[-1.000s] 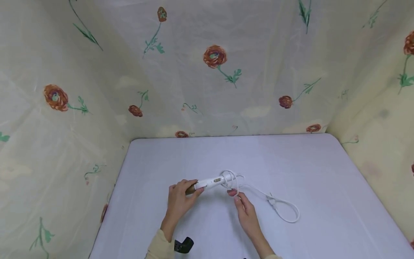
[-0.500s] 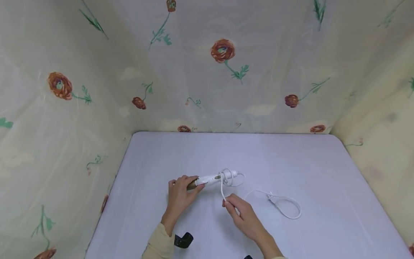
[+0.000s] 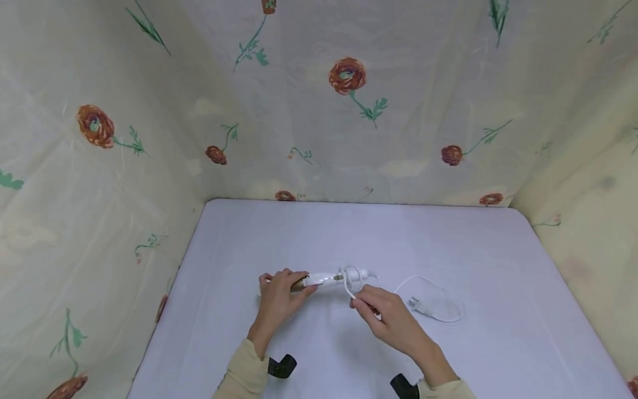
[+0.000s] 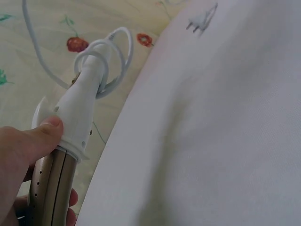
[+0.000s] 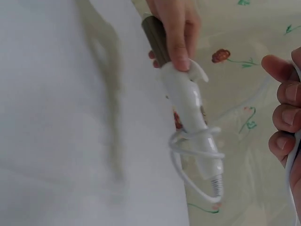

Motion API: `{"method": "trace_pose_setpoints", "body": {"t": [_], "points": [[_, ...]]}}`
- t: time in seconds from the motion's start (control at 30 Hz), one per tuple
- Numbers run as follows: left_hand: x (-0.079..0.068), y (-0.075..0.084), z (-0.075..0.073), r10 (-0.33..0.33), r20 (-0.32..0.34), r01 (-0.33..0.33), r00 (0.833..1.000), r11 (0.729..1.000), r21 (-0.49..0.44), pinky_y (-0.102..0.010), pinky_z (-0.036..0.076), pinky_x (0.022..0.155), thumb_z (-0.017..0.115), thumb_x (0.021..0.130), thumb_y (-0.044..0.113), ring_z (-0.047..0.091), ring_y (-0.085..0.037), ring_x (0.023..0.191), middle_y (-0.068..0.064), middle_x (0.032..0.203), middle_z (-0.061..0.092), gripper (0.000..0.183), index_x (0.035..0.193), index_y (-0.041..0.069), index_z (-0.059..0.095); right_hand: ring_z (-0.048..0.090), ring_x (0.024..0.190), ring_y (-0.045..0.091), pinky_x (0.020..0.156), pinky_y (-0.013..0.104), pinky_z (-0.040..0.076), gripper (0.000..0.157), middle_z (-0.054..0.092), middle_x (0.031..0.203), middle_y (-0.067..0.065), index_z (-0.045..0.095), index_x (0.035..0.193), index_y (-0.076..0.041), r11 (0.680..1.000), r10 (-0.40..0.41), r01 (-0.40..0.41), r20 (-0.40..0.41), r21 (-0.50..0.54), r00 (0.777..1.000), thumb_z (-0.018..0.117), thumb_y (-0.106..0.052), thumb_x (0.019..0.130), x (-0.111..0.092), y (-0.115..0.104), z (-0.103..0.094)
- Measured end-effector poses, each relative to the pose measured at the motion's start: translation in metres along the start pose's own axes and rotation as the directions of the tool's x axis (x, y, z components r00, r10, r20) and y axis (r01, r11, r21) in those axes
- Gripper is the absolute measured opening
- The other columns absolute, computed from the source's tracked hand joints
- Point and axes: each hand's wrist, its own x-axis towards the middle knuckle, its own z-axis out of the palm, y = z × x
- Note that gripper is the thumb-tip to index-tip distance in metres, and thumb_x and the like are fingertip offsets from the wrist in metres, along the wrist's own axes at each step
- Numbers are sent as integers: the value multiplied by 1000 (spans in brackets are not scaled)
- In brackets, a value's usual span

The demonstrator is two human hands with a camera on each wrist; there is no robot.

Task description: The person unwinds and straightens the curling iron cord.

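Observation:
A curling iron (image 3: 321, 279) with a white handle and a bronze barrel (image 4: 54, 183) is held above the table. My left hand (image 3: 277, 303) grips it by the barrel, the thumb pressing on the white part just past the barrel's end. White cord (image 5: 200, 153) loops loosely around the handle's far end. To the right, my right hand (image 3: 391, 317) holds a length of this cord in curled fingers (image 5: 288, 116), pulled taut-looking from the loops. Beyond that hand, the cord's plug (image 3: 417, 303) lies on the table beside a wide loop of cord.
The white table (image 3: 498, 260) has rounded far corners. Flower-patterned sheeting (image 3: 399, 127) rises behind it and along both sides. Black wrist mounts (image 3: 282, 367) show beside both sleeves.
My right hand pulled a strand of cord across the handle toward me, then moved slightly right. The plug and cord loop shifted on the table. My left hand kept its grip on the curling iron.

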Motion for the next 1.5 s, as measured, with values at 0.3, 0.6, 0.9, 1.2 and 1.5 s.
{"method": "trace_pose_setpoints", "body": {"t": [0.3, 0.6, 0.9, 1.2, 1.5], "points": [[0, -3, -3, 56, 58, -56, 997, 998, 9, -50, 26, 89, 69, 80, 51, 53, -9, 73, 5, 83, 64, 40, 109, 23, 71, 38, 64, -4, 54, 15, 36, 18, 49, 71, -14, 65, 88, -20, 997, -81, 80, -30, -22, 996, 62, -2, 88, 17, 9, -16], [-5, -7, 2, 84, 89, -84, 992, 996, -2, -49, 26, 89, 65, 82, 55, 52, -7, 74, 8, 83, 63, 43, 112, 25, 70, 38, 64, -4, 54, 16, 37, 21, 49, 72, -13, 66, 88, -20, 996, -92, 92, -30, -13, 995, 63, 1, 86, 25, 16, -23], [-8, -9, -1, 100, 124, -95, 987, 994, -45, -48, 24, 90, 66, 81, 54, 52, -8, 77, 8, 87, 64, 43, 113, 26, 70, 39, 63, -4, 54, 12, 36, 25, 50, 71, -13, 67, 87, -20, 997, -57, 59, -42, 54, 997, 60, 4, 88, 37, 28, -23], [-12, -14, -1, 161, 145, -147, 976, 984, -104, -45, 24, 89, 64, 81, 57, 55, -6, 80, 11, 89, 65, 42, 111, 29, 70, 41, 61, -2, 53, 15, 38, 20, 56, 74, -8, 66, 87, -17, 999, 6, -2, -79, 53, 997, 57, 1, 91, 45, 49, -16], [-14, -17, -5, 201, 147, -179, 969, 973, -148, -42, 24, 87, 65, 81, 56, 54, -4, 80, 13, 88, 64, 40, 109, 29, 70, 41, 60, -1, 55, 19, 39, 15, 60, 78, -9, 68, 86, -13, 993, 117, -113, -106, 42, 987, 57, -6, 93, 43, 75, -5]]}}
